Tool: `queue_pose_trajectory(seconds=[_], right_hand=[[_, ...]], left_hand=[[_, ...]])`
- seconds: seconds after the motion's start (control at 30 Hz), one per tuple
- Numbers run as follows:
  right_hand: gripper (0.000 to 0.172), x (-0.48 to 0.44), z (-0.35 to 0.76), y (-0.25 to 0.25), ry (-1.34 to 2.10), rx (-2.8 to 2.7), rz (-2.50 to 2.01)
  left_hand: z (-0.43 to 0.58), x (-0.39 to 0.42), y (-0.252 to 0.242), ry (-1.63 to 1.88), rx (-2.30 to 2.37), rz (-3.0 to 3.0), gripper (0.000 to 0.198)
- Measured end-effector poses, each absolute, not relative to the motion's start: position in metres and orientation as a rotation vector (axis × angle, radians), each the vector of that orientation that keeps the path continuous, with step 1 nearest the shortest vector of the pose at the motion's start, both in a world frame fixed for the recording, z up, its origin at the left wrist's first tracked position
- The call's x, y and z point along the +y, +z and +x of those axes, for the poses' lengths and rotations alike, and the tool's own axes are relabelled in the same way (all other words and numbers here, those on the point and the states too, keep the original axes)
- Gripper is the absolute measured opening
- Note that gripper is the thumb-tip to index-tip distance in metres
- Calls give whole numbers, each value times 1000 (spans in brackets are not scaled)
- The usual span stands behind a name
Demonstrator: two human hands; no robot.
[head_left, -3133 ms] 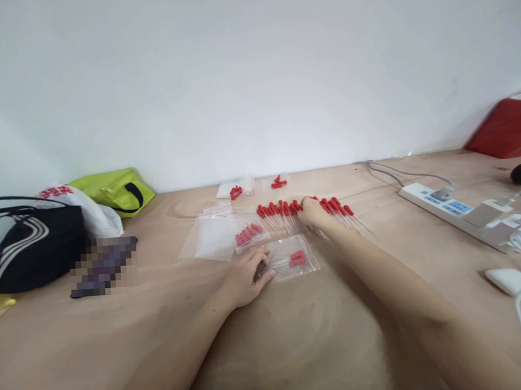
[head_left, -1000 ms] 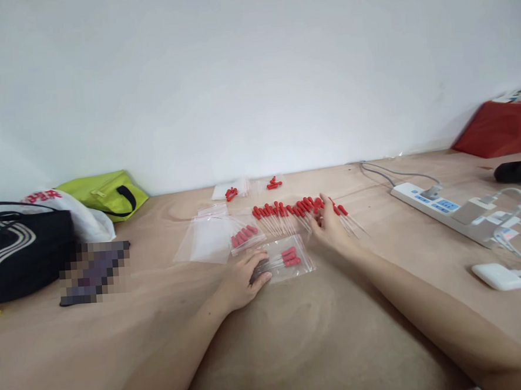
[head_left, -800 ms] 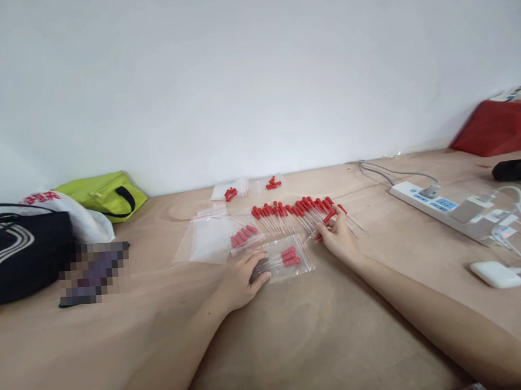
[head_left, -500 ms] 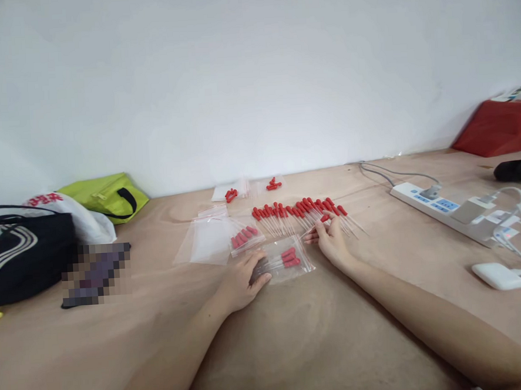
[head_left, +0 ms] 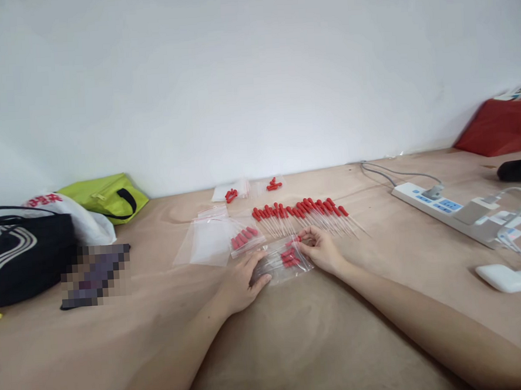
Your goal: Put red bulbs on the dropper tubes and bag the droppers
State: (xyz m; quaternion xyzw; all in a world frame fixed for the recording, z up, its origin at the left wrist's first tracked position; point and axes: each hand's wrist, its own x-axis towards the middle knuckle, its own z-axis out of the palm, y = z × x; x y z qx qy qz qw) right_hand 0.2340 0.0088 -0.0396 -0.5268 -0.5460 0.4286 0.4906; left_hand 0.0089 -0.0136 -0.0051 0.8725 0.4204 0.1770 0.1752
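A clear zip bag (head_left: 278,276) lies flat before me with several red-bulbed droppers (head_left: 290,262) inside. My left hand (head_left: 243,281) grips its left end, thumb below and fingers above. At the bag's right-hand mouth, my right hand (head_left: 321,247) pinches the red bulb of another dropper (head_left: 295,240); its stem points left into the bag. Just behind lies a row of loose droppers (head_left: 308,211), red bulbs away from me and pale stems towards me. A second bag of droppers (head_left: 245,238) rests beyond my left hand, close to flat clear bags (head_left: 208,239).
Small red bulbs (head_left: 231,195) lie on bags near the wall, with more red bulbs (head_left: 274,185) beside them. On the right are a power strip (head_left: 437,205), cables and a white charger (head_left: 503,278). Bags, including a lime-green one (head_left: 106,195), stand on the left.
My right hand has moved left and slightly towards me from the row, bringing a dropper into the mouth of the bag. My left hand stays on the bag's left end.
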Motion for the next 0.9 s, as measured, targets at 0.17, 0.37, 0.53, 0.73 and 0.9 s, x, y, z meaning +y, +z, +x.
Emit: queue_pose_trajectory(seconds=[0.17,0.37,0.53,0.73,0.9], right_hand=[[20,9,234,-36,848,-1578,-1332],[20,12,243,-26,677,-1836,-1325],[17,35,243,-9,401,-1741,-1570],[28,76,217,-1,369,-1823,-1881],[30,87,204,1,406,-1826,-1996]], left_hand=[[9,-13,-6,526,1177,2487,40],[8,-12,-9,487,1173,2513,38],[7,-12,-11,445,1177,2533,38],[7,-12,-9,485,1148,2528,37],[7,-12,-10,473,1158,2530,37]])
